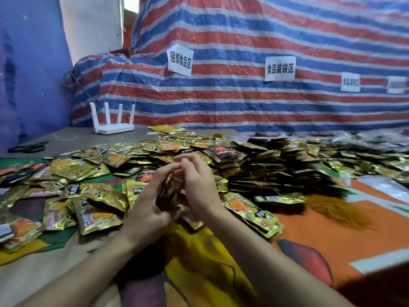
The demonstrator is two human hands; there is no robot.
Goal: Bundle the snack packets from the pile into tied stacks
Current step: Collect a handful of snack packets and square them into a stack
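My left hand [148, 209] clenches the lower end of a thin, dark, edge-on stack of foil snack packets [169, 192], and my right hand [199, 180] curls over its upper edge. Both grips grasp that one stack, held just above the loose pile of gold, crinkled foil snack packets [88, 173] that spreads over the colourful printed cloth [332, 240] on the tabletop. Whether a tie already runs round the stack I cannot tell.

The risk I see is in the foil. It looks slick and springy, and the packets are flat with puffed middles, so if either grip eases the stack could fan out and slide apart. A slack knot would let it splay too. Stray packets underneath could also get caught up in the bundle.

The dark, compact tied stacks [265, 176] lie to my right, near an orange-brown fibrous tuft [336, 209].
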